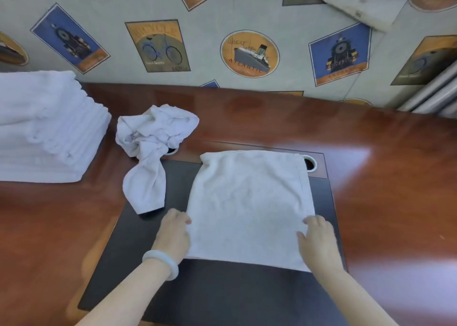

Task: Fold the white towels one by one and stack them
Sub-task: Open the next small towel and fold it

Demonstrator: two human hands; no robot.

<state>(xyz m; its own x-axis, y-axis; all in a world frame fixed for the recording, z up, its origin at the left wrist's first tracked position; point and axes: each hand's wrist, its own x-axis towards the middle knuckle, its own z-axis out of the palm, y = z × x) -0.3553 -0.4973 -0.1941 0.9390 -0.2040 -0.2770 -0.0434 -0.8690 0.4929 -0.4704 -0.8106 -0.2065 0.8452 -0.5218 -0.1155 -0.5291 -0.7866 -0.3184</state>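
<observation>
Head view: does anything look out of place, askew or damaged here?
One crumpled towel lies twisted left of the flat towel, partly covering a desk grommet. The folded stack has stepped, uneven layers. No spill or damage shows.

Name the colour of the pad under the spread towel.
Black; the pad shows best in head view.

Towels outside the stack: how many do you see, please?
2: a flat towel on the dark mat, a crumpled towel to its left; that bundle may hide another.
</observation>
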